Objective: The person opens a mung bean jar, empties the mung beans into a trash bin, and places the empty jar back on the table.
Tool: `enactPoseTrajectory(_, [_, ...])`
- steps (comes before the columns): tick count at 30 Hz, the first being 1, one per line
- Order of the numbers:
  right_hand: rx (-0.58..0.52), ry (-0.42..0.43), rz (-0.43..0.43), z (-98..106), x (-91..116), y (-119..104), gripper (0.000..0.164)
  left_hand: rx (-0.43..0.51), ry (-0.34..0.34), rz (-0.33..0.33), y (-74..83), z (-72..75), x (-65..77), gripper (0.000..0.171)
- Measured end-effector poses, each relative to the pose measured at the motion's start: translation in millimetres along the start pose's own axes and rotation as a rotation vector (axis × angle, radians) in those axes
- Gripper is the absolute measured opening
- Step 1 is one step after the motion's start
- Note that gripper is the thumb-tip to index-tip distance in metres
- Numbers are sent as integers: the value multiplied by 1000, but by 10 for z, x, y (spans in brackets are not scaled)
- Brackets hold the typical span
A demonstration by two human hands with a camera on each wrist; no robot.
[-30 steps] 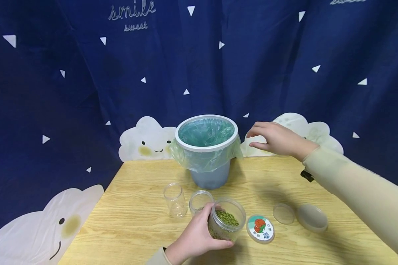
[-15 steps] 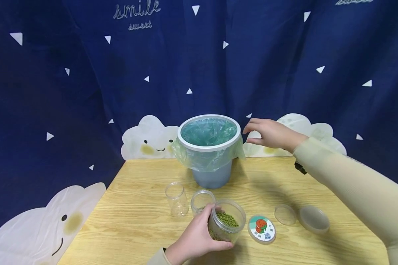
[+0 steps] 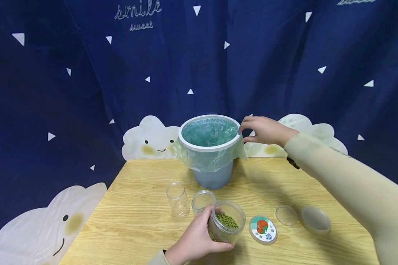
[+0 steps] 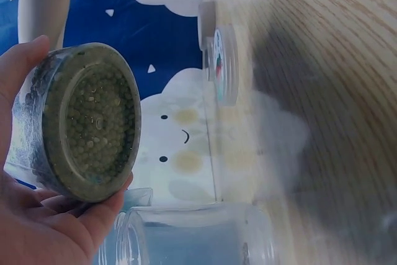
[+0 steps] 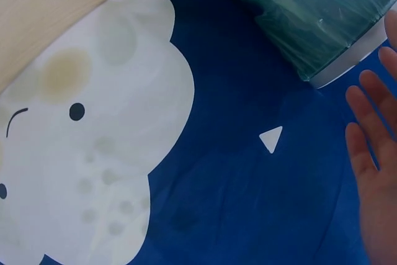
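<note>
My left hand (image 3: 200, 237) grips a clear plastic jar of green beans (image 3: 227, 222) round its side, thumb and fingers on opposite sides. The jar has no lid on and is held off the table; its beaded underside shows in the left wrist view. My right hand (image 3: 264, 129) is at the right side of the bin (image 3: 213, 178), fingertips right at its white rim. In the right wrist view the fingers (image 5: 372, 107) are relaxed and hold nothing. A thin green bag (image 3: 203, 160) lines the bin and folds down over its outside.
Behind the held jar stands a clear jar (image 3: 203, 195), with a taller clear jar (image 3: 178, 200) to its left. Right of them lie a tomato-printed lid (image 3: 262, 229), a thin clear lid (image 3: 286, 215) and a greyish lid (image 3: 315, 219) on the wooden table (image 3: 129, 206). A blue curtain hangs behind.
My right hand has moved left, from beside the bin to its rim. The left hand still holds the jar of beans in about the same place. The view has shifted slightly.
</note>
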State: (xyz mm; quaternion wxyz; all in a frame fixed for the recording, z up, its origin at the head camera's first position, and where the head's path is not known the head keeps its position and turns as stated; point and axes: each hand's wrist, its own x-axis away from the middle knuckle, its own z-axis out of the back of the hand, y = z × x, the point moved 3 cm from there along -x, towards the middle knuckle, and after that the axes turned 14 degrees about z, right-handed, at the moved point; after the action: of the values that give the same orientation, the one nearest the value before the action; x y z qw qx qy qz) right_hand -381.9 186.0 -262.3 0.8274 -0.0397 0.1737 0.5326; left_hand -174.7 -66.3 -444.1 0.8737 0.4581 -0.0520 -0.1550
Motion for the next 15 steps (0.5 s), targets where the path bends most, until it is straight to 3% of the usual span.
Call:
enactPoseTrajectory(9, [-13,-31,13,-15,-94,-28,17,1,-13,-10,-4,-4,5,85])
enactPoseTrajectory(15, [-63,-71,-31,-19,-168,-16,20,2,-16,-1,7,-1,9,86])
